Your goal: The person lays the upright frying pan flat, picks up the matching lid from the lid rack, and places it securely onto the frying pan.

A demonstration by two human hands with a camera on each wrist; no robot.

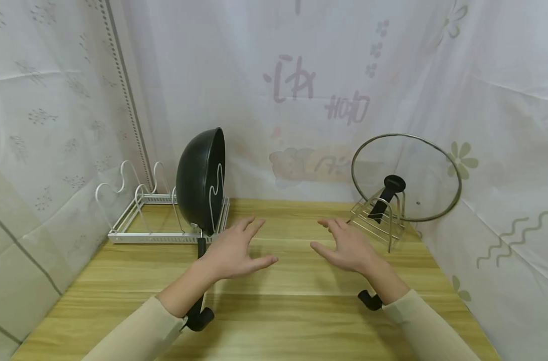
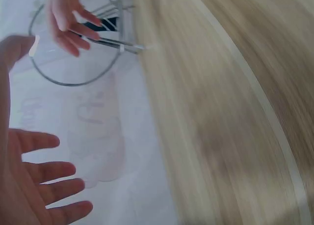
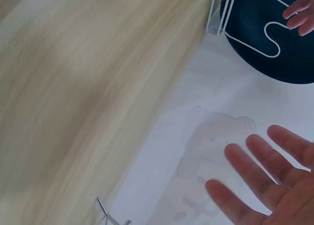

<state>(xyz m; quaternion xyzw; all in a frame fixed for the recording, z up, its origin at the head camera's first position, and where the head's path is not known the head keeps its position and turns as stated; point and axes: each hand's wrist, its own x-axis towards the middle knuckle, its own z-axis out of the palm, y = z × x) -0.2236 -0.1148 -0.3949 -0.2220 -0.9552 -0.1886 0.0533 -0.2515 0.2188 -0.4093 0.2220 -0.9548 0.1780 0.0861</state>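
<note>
My left hand [image 1: 237, 250] hovers over the table, fingers spread and nothing in it. Just left of it a dark wok [image 1: 194, 175] stands on edge in a white wire rack [image 1: 152, 239], its handle [image 1: 201, 246] pointing toward me and partly hidden by my wrist. My right hand [image 1: 348, 245] is likewise raised and empty, fingers extended, in front of a small wire stand [image 1: 389, 233]. A glass lid [image 1: 460, 185] with a metal rim and black knob [image 1: 394, 183] leans upright in that stand. In the right wrist view, straight fingers [image 3: 245, 171] show with nothing between them.
The wood-grain table [image 1: 283, 321] runs back to a printed white curtain [image 1: 255, 60], with more curtain at both sides. Left of the wok, the rack has several wavy wire dividers [image 1: 140, 200]. Black curved pieces [image 1: 200, 320] sit by both wrists.
</note>
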